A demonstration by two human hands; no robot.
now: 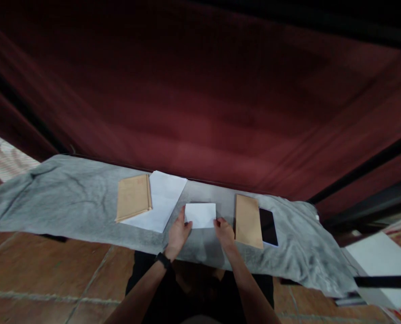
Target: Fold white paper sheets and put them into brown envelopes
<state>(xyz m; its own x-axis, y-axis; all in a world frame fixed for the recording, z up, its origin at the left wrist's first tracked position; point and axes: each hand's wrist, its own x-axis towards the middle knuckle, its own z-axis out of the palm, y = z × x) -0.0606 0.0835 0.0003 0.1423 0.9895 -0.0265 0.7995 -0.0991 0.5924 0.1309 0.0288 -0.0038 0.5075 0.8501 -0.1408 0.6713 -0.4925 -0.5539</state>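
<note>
Between my two hands is a white sheet of paper [200, 215], small and oblong, perhaps folded, held just above or on the grey cloth. My left hand [179, 231] grips its left edge, thumb on top, with a dark band around the wrist. At the lower right corner, my right hand [224, 230] pinches the paper between thumb and fingers. Left of my hands lie larger white sheets [166, 193], partly covered by a stack of brown envelopes [133, 196]. Another brown envelope [249, 220] rests just right of my right hand.
A dark-screened phone or tablet [268, 226] lies beside the right-hand envelope, partly under it or against it. The grey cloth [82, 198] covers a long narrow surface. A dark red panel [200, 112] rises behind it. Tiled floor [95, 274] shows in front.
</note>
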